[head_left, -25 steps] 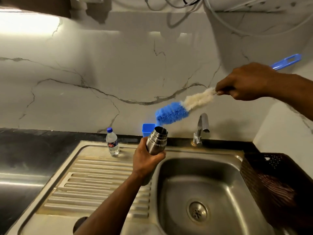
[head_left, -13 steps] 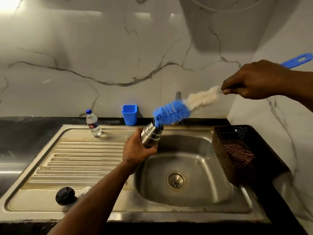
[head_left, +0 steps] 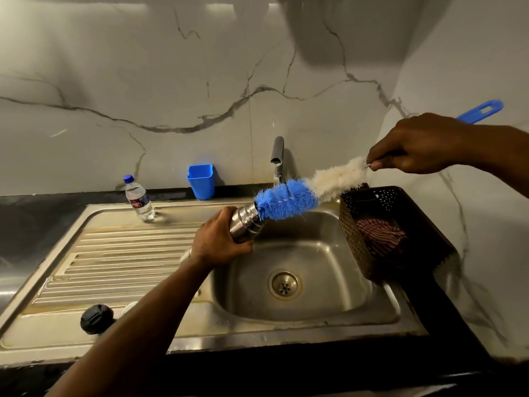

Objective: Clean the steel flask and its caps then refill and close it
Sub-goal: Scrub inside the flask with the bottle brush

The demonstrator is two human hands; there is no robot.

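My left hand (head_left: 220, 242) grips the steel flask (head_left: 246, 224), tilted with its open mouth pointing up and right over the sink basin's left rim. In my right hand (head_left: 418, 144) is the bottle brush (head_left: 289, 200), gripped at the wire just behind the white bristles, with the blue handle sticking out past my wrist. The brush's blue bristle tip is at the flask's mouth, just entering it. A black cap (head_left: 96, 318) lies on the draining board near the front edge, and a pale round piece (head_left: 128, 308) shows beside it, partly hidden by my left forearm.
The steel sink (head_left: 315, 308) has a drain at its middle and a tap (head_left: 277, 156) behind. A small water bottle (head_left: 138, 197) and a blue cup (head_left: 201, 181) stand at the back. A dark basket (head_left: 400, 196) holding a striped cloth sits at the sink's right.
The brush's blue tip has come down from above the flask to its mouth. The flask has tilted further toward the right. My view has dropped lower over the sink.
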